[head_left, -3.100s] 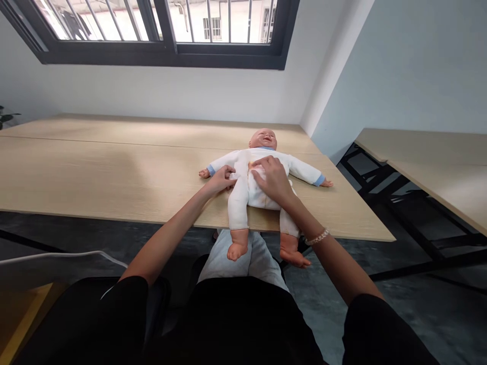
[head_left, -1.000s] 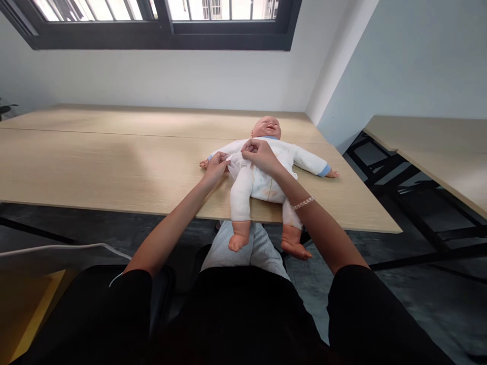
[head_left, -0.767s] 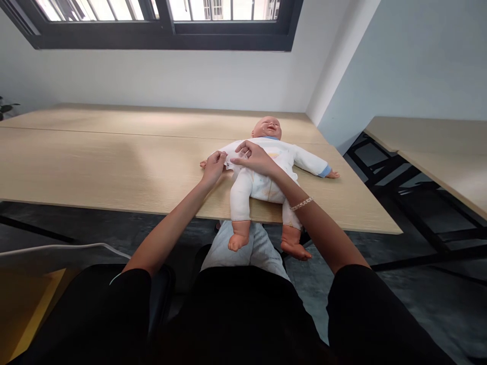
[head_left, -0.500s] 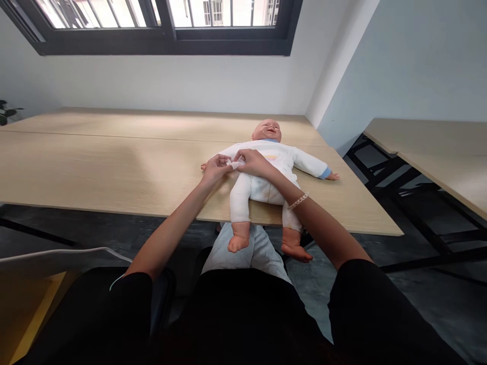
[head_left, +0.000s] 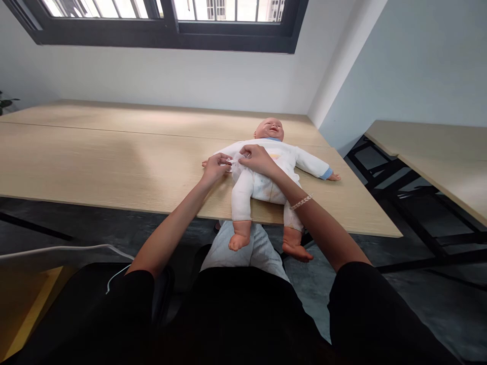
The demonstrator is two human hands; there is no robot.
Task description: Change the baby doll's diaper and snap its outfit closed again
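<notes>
On its back lies a baby doll [head_left: 274,170] in a white outfit with blue cuffs and collar. Its head points away from me, and its bare feet hang over the table's near edge. Above the doll's hip, a crumpled, thin, see-through white sheet [head_left: 238,167] stretches between my hands; whether it is tissue or plastic I cannot tell. My left hand [head_left: 217,167] pinches its left side, beside the doll's body. Over the doll's belly, my right hand [head_left: 257,159] has its fingers closed on the other side of the sheet.
The doll rests on a long light-wood table [head_left: 114,162] against the wall under a barred window [head_left: 228,30]. A second table [head_left: 429,147] with black legs stands at right. A white cable [head_left: 68,248] runs above a black chair [head_left: 72,299] at lower left.
The white sheet is spread wider and shows more between my hands, where it was bunched up before. My right hand has shifted slightly up and right. The doll lies as before.
</notes>
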